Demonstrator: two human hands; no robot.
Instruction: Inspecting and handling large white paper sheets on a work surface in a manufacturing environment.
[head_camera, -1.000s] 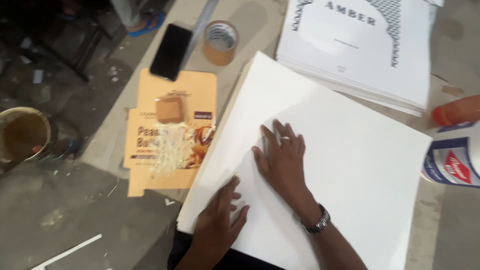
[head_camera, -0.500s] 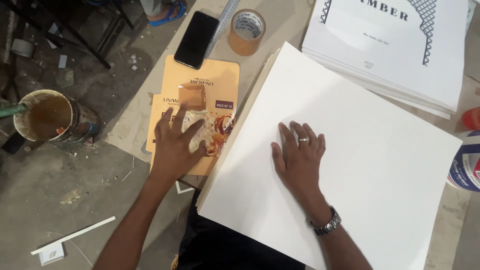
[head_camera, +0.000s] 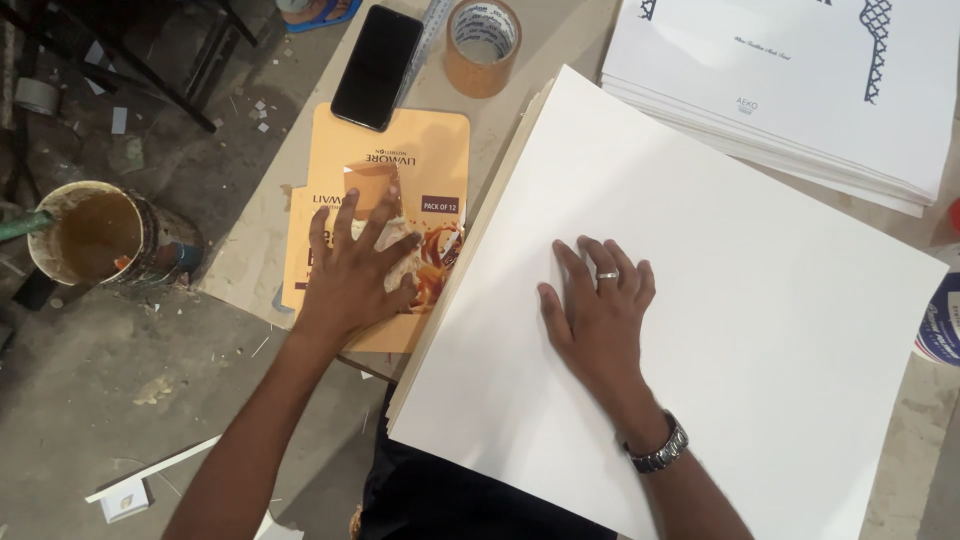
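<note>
Landmark: large blank white square sheet (head_camera: 700, 300), top of a thin stack, lying flat on the pale worktop (head_camera: 290, 200) and overhanging its near edge. Right hand (head_camera: 600, 310), ring on one finger, metal wristwatch (head_camera: 658, 450) at wrist, lies palm-down on the sheet's middle, fingers spread, gripping nothing. Left hand (head_camera: 355, 265) is just left of the sheet, fingers splayed and pressed down on a crumpled whitish rag (head_camera: 405, 250); cannot tell if rag is pinched or only pressed. Rag sits on a flattened orange printed carton (head_camera: 400, 165), which touches the sheet's left edge. Beyond the carton, black smartphone (head_camera: 378, 65), face up. Roll of brown packing tape (head_camera: 483, 45) stands near the sheet's far-left corner, w/ a metal ruler (head_camera: 432, 28) between phone and tape. Stack of white printed sheets (head_camera: 800, 90) lies past the sheet's far edge. Well left of the sheet, on the dirty floor, a round tin of brown glue (head_camera: 95, 235).
</note>
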